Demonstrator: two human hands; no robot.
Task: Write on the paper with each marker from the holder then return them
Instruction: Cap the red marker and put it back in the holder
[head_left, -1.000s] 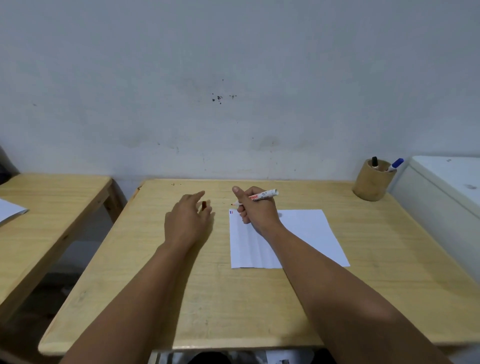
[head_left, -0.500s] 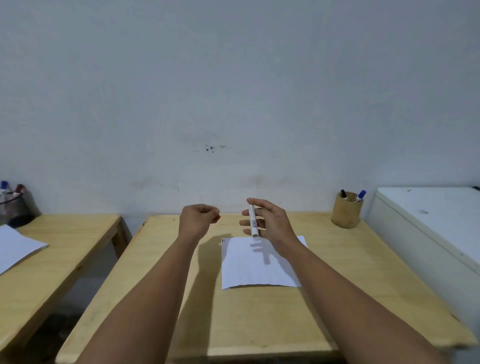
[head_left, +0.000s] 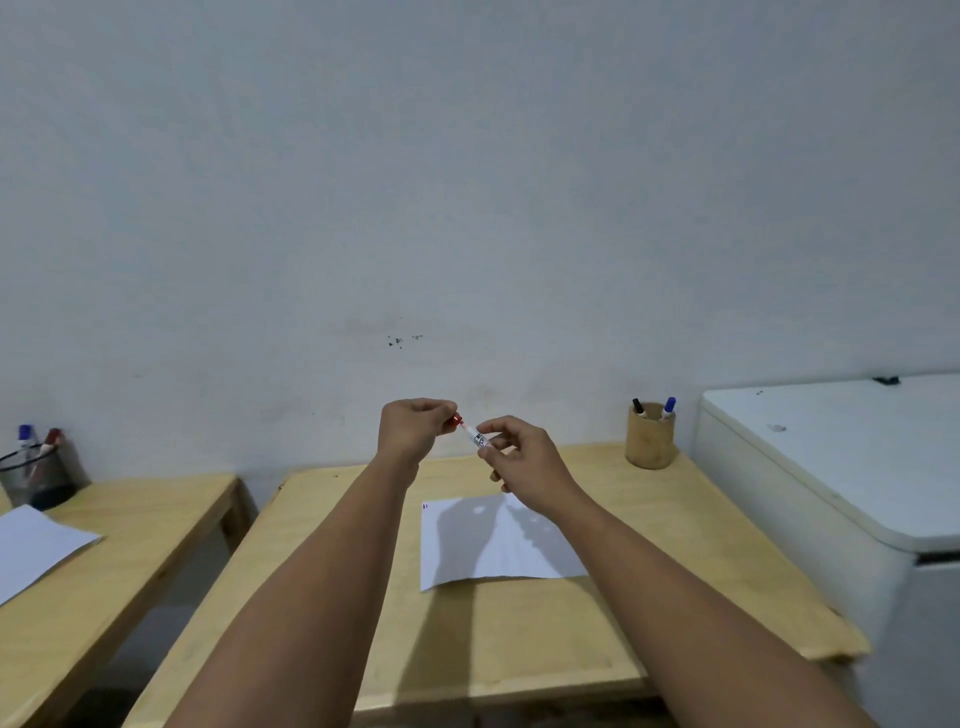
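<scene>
- Both hands raised above the far edge of the wooden table, close together; forearms reaching in from the near edge.
- Right hand closed around the white barrel of a marker; tip end pointing up and left, toward the other hand.
- Left hand curled shut, pinching a small red cap at the fingertips; cap just beside the marker tip, contact impossible to tell.
- White paper lying flat on the table, right of centre; small red marks at its far left corner; shadows of the hands across it.
- Round wooden holder upright at the far right corner; black marker and blue marker standing inside.
</scene>
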